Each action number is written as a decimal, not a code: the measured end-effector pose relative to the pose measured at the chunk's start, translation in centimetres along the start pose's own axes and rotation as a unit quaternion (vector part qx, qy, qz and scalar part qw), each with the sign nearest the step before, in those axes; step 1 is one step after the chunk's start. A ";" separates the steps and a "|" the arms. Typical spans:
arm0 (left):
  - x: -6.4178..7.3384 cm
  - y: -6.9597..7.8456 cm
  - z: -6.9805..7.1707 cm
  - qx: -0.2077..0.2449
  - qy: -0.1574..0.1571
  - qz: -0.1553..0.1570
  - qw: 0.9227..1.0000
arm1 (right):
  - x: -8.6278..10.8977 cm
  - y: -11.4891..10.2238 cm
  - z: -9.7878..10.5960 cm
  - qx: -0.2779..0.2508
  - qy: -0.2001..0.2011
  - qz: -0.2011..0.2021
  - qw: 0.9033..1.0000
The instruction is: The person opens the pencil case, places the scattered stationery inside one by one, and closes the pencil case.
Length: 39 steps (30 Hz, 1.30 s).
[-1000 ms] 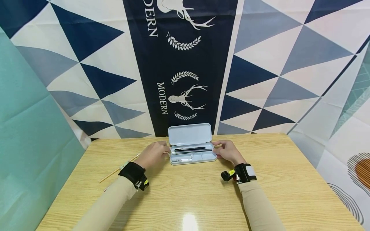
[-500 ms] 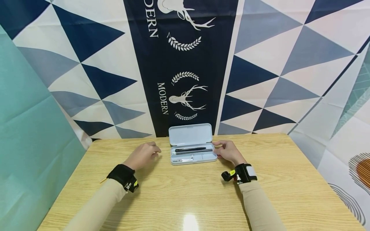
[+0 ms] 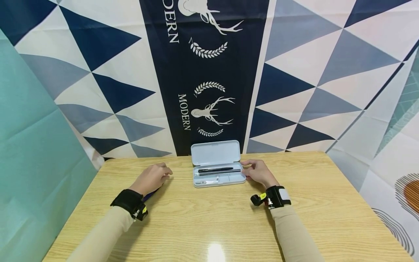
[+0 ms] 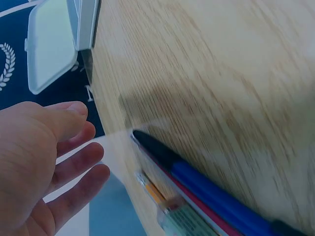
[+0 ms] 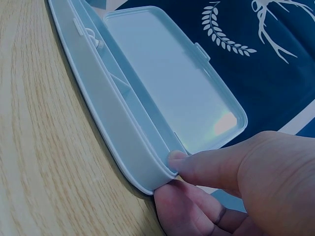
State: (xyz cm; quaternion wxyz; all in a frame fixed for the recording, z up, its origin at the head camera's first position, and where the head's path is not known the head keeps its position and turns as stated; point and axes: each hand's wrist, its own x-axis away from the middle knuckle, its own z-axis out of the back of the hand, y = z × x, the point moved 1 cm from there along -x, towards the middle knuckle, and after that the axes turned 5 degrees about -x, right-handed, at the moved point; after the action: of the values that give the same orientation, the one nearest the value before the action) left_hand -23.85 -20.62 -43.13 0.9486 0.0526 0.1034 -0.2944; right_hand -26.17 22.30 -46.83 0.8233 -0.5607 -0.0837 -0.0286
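Observation:
A pale blue pencil case point(image 3: 218, 181) lies open at the table's far middle, its lid point(image 3: 216, 153) tilted back. A black pen point(image 3: 216, 169) rests in its tray. My right hand point(image 3: 252, 171) pinches the case's right end; in the right wrist view the right hand point(image 5: 206, 182) has its thumb on the rim of the case point(image 5: 113, 123). My left hand point(image 3: 156, 176) hovers left of the case, fingers loosely spread and holding nothing. Under the left hand point(image 4: 74, 147) lie a blue pen point(image 4: 211, 189) and a pencil point(image 4: 153, 193) on the table.
The wooden table point(image 3: 209, 218) stands against a hanging cloth with blue triangles and a deer print point(image 3: 209, 109). A teal sheet point(image 3: 32, 145) hangs on the left. A blue pen tip point(image 3: 152, 195) shows beside my left wrist.
My left hand has drawn back from the case's left end and moved left over the loose pens. The right hand and the case have not moved.

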 end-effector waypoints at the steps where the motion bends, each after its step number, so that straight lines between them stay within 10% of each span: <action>1: 0.1 -0.2 0.1 0.001 0.000 0.003 1.000 | 0.0 0.0 0.0 0.000 -0.001 0.002 1.000; 39: 5.8 -4.8 1.8 0.022 0.008 0.051 0.998 | -0.1 0.1 -0.1 -0.004 0.002 0.003 1.000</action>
State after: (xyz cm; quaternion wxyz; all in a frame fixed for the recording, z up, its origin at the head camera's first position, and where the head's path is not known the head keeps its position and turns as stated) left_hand -21.59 -28.03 -42.86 0.9601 0.0807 0.1019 -0.2474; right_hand -26.23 22.29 -47.00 0.8215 -0.5638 -0.0805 -0.0277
